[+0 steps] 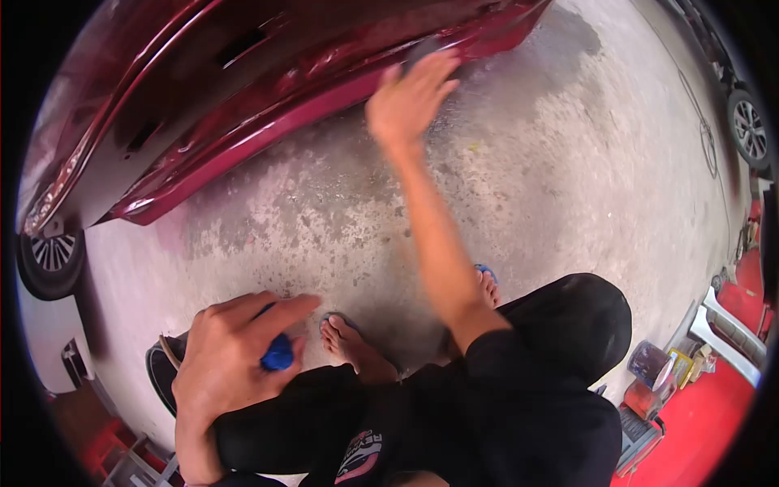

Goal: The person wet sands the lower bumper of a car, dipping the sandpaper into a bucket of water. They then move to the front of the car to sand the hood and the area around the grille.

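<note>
The fingers of my left hand (231, 345) curl round a small blue object (277, 352), mostly hidden in the grip, above my left knee. My right arm stretches far forward, and its hand (410, 101) is slightly blurred, with the fingers extended and spread. Its fingertips overlap the lower edge of a dark red car body panel (276, 130), right by a dark grey patch (423, 50). Glossy reflections and small dark slots mark the panel.
Wet, speckled concrete floor (324, 203) lies between my sandalled feet and the car. A wheel (52, 258) stands at the left, another (747, 126) at the far right. Cans (651, 363) and a white-framed grille (729, 331) sit by a red surface (714, 426) at lower right.
</note>
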Motion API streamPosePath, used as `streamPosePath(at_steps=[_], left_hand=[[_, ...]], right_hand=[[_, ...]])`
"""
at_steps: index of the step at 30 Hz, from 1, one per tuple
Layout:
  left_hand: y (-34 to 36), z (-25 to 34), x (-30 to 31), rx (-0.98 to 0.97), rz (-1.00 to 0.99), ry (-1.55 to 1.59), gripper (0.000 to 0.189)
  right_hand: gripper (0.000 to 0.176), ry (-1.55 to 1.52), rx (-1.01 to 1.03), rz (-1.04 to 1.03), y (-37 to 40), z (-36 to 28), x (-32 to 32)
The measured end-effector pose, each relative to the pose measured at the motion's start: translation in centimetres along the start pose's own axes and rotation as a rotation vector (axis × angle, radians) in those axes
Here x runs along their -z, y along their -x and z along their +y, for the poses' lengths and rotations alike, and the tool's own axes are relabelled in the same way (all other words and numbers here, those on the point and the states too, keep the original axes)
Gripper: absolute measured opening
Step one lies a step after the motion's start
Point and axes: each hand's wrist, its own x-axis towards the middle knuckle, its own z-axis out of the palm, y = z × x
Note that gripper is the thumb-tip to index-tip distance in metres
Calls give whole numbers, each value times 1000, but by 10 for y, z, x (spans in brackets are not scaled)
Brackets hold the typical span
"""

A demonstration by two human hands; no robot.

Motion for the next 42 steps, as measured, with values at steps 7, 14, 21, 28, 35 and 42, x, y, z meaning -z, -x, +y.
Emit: streamPosePath(at_steps=[7, 14, 21, 28, 35, 42], left_hand=[[-35, 13, -13, -65, 30, 60, 46], [-14, -8, -6, 52, 35, 24, 43], [-16, 2, -1, 35, 1, 76, 44], [-24, 4, -9, -44, 53, 52, 45], [-2, -20, -14, 76, 0, 69, 44], [-11, -7, -10, 75, 19, 66, 42]], right_hand=[[78, -124, 41, -129, 71, -43, -4], [78, -24, -157, 83, -32, 12, -1], [79, 65, -54, 36, -1, 0, -1], [80, -57, 18, -127, 58, -49, -4], [75, -102, -163, 97, -21, 21, 0], [74, -186, -24, 48, -4, 15, 2]])
